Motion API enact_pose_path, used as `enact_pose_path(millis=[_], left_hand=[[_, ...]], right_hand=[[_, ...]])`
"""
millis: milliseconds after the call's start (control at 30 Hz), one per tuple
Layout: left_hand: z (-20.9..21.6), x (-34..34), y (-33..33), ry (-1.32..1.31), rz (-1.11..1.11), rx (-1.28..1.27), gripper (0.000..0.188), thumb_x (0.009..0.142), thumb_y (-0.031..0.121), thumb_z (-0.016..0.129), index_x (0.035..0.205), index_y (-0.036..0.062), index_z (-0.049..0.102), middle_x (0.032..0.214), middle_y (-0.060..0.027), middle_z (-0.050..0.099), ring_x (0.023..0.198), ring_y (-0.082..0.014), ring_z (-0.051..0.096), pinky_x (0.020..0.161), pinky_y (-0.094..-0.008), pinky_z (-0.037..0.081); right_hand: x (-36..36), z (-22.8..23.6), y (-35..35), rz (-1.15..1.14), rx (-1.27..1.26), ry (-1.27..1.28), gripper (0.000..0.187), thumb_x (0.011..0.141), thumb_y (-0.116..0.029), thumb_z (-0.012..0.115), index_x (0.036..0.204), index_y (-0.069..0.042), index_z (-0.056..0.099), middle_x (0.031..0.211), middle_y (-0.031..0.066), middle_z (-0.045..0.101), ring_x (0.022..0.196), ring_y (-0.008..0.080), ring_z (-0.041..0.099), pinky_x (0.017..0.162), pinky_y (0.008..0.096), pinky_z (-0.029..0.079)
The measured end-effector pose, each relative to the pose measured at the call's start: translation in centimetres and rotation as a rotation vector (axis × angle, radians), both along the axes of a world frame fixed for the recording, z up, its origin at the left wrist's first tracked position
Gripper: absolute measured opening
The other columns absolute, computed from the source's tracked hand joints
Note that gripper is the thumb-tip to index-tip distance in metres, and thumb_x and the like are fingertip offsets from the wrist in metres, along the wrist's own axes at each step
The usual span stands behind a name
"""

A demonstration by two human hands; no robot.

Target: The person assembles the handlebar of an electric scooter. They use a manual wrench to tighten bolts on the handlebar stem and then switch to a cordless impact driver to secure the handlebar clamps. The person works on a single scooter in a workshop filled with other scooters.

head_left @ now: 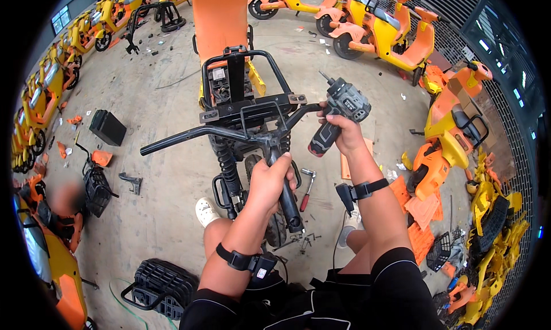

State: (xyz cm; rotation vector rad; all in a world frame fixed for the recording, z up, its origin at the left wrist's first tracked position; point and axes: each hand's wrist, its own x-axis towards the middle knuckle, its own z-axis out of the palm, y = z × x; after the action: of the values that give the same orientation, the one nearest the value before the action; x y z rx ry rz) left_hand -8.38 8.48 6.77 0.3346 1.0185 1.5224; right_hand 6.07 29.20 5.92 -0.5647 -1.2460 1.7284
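My left hand [268, 183] is wrapped round the black stem of a metal handlebar [192, 136], whose open lower end points toward me. The bar lies across the back of a partly stripped scooter [229, 86], in front of its black rear rack. My right hand [346, 134] grips a grey and black cordless drill [347, 102] by its handle, with the bit pointing up and away to the left. Its fingers are close beside the bar's right end; whether they touch it I cannot tell. A coil-spring shock absorber [227, 168] shows below the bar.
On the floor between my feet lie a red-handled ratchet [308, 191] and several small metal parts [304, 239]. A black battery box [108, 128] stands to the left, a black crate [160, 287] nearer. Yellow-orange scooters [396, 31] line both sides; broken panels [496, 244] are heaped at right.
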Motion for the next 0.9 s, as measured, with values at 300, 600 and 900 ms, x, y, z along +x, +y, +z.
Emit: enact_pose_path(millis=[300,600,900], left_hand=[[-0.4,-0.1,-0.1,0.04,-0.022,0.013,0.022,0.099,0.023,0.061,0.084,0.0081,0.054,0.066,-0.0018,0.055,0.051,-0.0137,0.055,0.048,-0.03,0.047],[-0.2,2.1,0.4,-0.011,0.036,-0.006,0.024,0.098,0.025,0.062,0.086,0.0085,0.05,0.069,-0.0021,0.055,0.053,-0.0144,0.055,0.05,-0.0318,0.047],[-0.8,0.1,0.0,0.025,0.029,-0.008,0.024,0.097,0.027,0.063,0.085,0.0104,0.05,0.067,-0.0008,0.054,0.051,-0.0127,0.054,0.047,-0.0312,0.046]], right_hand=[[-0.5,-1.7,2.2,-0.026,-0.007,0.026,0.05,0.075,-0.001,0.06,0.125,0.0,0.056,0.105,0.0129,0.068,0.079,0.0211,0.066,0.075,0.0324,0.054],[-0.2,-0.7,3.4,-0.013,-0.051,-0.072,0.033,0.078,-0.005,0.063,0.109,0.005,0.066,0.091,0.0111,0.069,0.078,0.0202,0.066,0.073,0.0321,0.054],[2.8,0.2,-2.3,-0.007,-0.056,-0.075,0.045,0.079,0.0,0.065,0.124,0.0,0.06,0.114,0.0136,0.07,0.091,0.0221,0.068,0.081,0.0347,0.055]])
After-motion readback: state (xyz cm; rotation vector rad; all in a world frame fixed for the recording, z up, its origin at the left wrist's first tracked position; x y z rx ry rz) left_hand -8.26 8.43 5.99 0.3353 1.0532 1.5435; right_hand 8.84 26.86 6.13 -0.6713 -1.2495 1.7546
